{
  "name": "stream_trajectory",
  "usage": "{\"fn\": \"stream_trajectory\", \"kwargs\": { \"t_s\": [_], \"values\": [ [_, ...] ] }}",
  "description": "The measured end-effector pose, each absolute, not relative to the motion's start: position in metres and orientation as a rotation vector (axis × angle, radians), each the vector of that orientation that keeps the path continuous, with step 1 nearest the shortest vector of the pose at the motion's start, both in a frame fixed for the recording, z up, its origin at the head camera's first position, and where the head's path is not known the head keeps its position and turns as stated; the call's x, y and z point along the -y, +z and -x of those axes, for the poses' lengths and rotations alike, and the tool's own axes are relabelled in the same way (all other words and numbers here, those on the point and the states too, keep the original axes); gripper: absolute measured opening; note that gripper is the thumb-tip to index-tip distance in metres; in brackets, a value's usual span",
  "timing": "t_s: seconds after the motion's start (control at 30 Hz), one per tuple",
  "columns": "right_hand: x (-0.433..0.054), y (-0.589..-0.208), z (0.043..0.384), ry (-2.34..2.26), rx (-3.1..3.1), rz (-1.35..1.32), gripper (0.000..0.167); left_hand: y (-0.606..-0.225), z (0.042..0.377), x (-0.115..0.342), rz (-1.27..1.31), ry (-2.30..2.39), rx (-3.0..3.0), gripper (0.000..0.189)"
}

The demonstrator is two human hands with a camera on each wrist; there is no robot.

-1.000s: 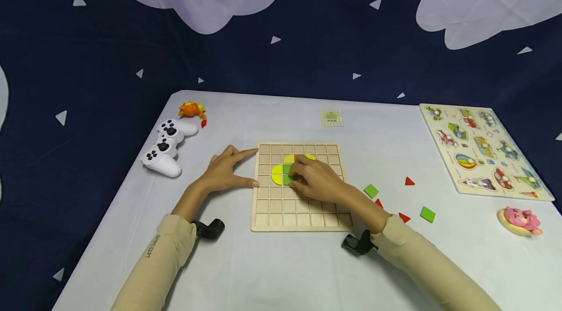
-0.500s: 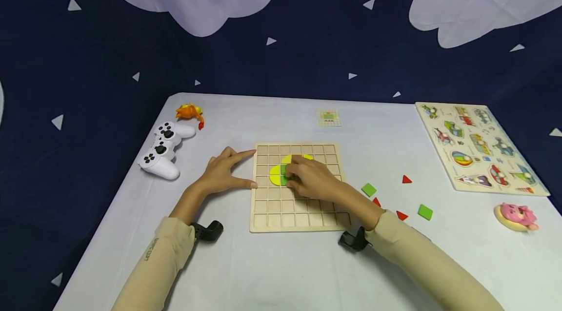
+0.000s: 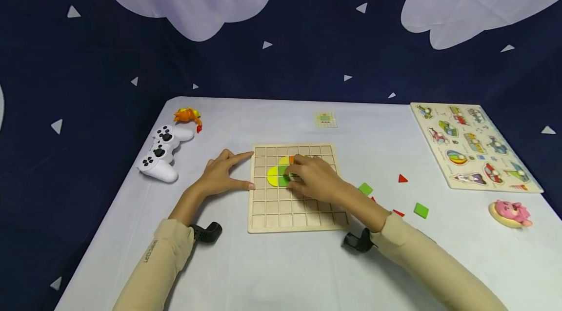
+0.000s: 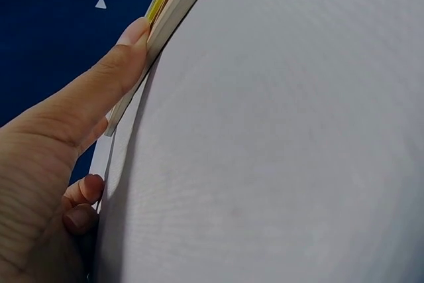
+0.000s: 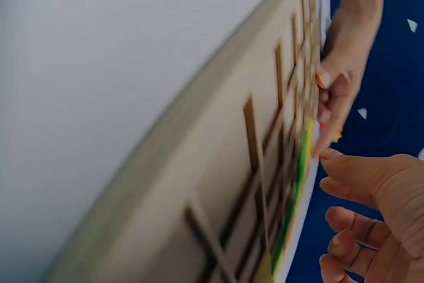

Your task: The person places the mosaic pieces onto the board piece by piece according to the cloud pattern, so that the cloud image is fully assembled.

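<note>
Under the right hand [image 3: 313, 179] I have bent fingers, thumb and index close together, touching down at the green squares [image 3: 283, 180]; whether they pinch one I can't tell. I make out at least two squares there, on the one grid board [image 3: 274, 223], a little toward eleven from its centre. At nine beside them I count one rounded yellow piece [image 3: 272, 176], at twelve another yellow one, and next to that at least one orange piece [image 3: 291, 160]; the right hand hides the rest. My left hand [image 3: 221, 172] has index and thumb spread wide, tips against the board's nine o'clock edge.

Clocking from the board, I count two loose green tiles [image 3: 421, 210] and three red triangles [image 3: 403, 178] around three o'clock; the right forearm crosses in front, partly covering two triangles. One pattern card [image 3: 325, 119] lies at one, one picture puzzle [image 3: 477, 179] between two and three, one pink toy [image 3: 511, 212] just past three. One white controller [image 3: 164, 154] sits between nine and ten, one orange figure [image 3: 187, 115] at ten.

The left sleeve [image 3: 155, 257] carries lettering I read as roughly "LETSSLIM"; the card's print shows me only coloured shapes.
</note>
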State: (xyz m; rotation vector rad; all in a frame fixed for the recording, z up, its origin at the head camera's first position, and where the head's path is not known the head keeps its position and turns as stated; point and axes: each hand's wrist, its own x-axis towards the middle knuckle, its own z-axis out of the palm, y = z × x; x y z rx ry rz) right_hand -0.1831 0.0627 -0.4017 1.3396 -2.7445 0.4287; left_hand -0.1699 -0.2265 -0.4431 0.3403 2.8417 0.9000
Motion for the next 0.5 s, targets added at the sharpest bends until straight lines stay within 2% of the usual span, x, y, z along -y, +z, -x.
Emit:
{"fn": "stream_trajectory", "kwargs": {
  "t_s": [0.27,0.5],
  "values": [
    [-0.114,-0.390,0.187,0.580,2.798,-1.259,0.024,-0.442,0.170,0.226,-0.339,0.900,-2.840,0.092],
    [-0.171,-0.393,0.190,0.519,2.957,-1.112,0.024,-0.442,0.170,0.225,-0.332,0.901,-2.841,0.092]
  ]
}}
